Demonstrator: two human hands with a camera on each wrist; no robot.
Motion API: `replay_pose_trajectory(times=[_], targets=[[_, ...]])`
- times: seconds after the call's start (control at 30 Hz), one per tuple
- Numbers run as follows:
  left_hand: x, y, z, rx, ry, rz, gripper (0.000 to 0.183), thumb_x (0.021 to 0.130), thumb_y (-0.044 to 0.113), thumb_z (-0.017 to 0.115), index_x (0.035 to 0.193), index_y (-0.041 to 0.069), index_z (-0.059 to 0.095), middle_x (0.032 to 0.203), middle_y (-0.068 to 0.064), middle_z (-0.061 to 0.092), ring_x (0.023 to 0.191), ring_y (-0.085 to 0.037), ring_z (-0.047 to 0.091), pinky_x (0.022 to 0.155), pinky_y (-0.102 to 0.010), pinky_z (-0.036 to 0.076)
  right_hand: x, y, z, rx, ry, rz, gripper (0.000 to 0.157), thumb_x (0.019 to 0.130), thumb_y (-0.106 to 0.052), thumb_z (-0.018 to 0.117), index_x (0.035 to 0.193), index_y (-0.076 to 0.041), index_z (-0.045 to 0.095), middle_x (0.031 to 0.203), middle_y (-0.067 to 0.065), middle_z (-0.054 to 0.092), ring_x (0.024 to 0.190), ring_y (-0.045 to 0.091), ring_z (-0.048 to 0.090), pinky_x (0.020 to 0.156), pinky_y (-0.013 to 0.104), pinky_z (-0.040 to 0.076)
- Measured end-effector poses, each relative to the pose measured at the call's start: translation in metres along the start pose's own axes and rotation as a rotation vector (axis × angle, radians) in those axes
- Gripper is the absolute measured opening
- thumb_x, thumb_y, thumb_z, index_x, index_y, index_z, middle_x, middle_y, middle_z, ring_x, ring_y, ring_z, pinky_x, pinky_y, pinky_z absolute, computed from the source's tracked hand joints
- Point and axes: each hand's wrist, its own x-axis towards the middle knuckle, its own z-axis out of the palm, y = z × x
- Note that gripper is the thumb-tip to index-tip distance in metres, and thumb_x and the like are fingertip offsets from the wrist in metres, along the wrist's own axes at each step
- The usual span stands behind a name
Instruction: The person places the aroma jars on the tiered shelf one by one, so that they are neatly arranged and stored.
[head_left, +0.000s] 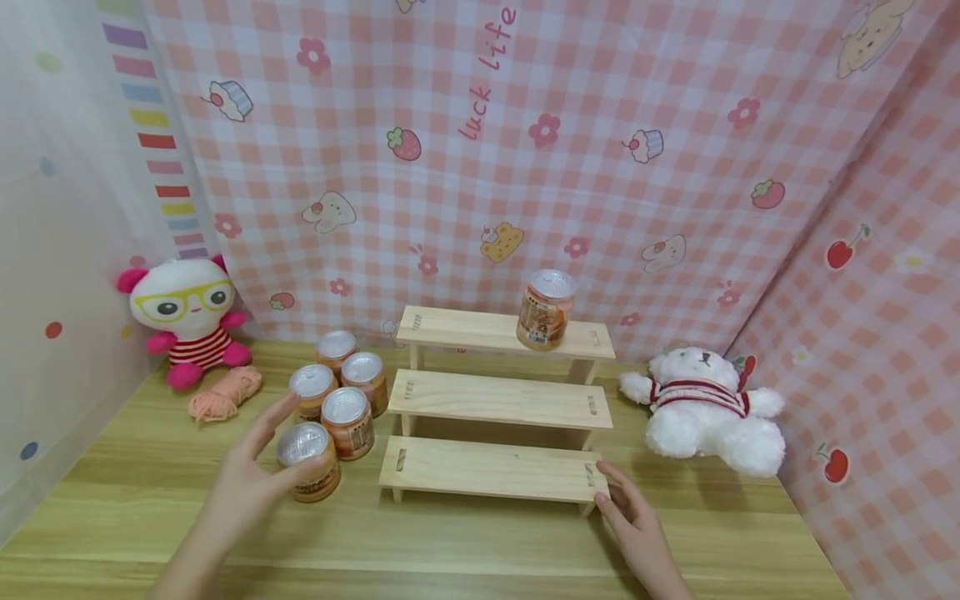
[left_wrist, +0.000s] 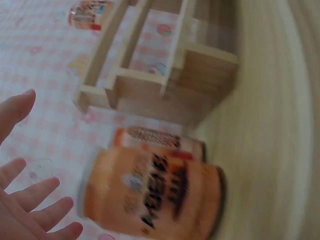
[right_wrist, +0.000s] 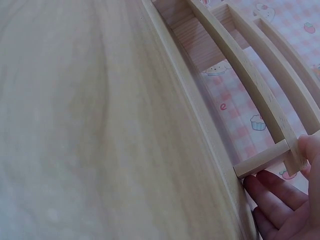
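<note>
My left hand (head_left: 251,475) is at the front of a group of orange cans with silver lids, its fingers and thumb spread apart. Closest to it is the front can (head_left: 309,462); the left wrist view shows a gap between the fingers and that can (left_wrist: 155,192). With my right hand (head_left: 633,521) I hold the right end of the lowest step of a three-tier wooden display stand (head_left: 495,468). In the right wrist view, the thumb is by the board's end and the fingers (right_wrist: 272,197) lie against the leg. Another orange can (head_left: 545,312) stands upright on the top step.
Several more cans (head_left: 347,421) stand close together left of the stand. A panda plush (head_left: 198,317) and a skein of peach yarn (head_left: 225,393) are at the far left. A white teddy bear (head_left: 701,408) lies right of the stand. Checked cloth (head_left: 465,192) hangs behind.
</note>
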Motion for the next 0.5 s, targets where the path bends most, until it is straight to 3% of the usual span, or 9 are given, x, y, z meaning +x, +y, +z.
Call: replay_pose_trajectory(times=[0.07,0.3,0.5], targets=[[-0.002,-0.007,-0.002,0.016,0.005,0.029,0.081,0.074,0.005,0.082,0.144,0.007,0.041,0.141,-0.019,0.045,0.126,0.003,0.035,0.097,-0.008,0.026,0.0,0.0,0.0,-0.001,0.001,-0.003,0.04,0.097,-0.011,0.057,0.136,-0.007,0.051,0.114,0.017,0.065,0.098,0.008,0.061,0.082,0.016,0.045],[-0.005,-0.029,-0.008,0.028,-0.036,0.045,0.078,0.075,0.005,0.081,0.143,0.003,0.041,0.143,-0.017,0.044,0.122,0.008,0.035,0.094,-0.006,0.03,-0.001,0.001,0.0,-0.004,-0.001,-0.001,0.04,0.097,-0.012,0.057,0.137,-0.007,0.05,0.114,0.017,0.065,0.098,0.009,0.061,0.083,0.017,0.045],[-0.006,-0.041,-0.011,0.03,-0.08,0.032,0.077,0.075,0.006,0.081,0.141,0.0,0.041,0.139,-0.023,0.045,0.118,0.009,0.039,0.09,-0.006,0.033,-0.001,0.001,-0.001,0.01,-0.007,0.009,0.041,0.097,-0.013,0.057,0.137,-0.008,0.05,0.114,0.016,0.065,0.099,0.01,0.061,0.084,0.017,0.045]])
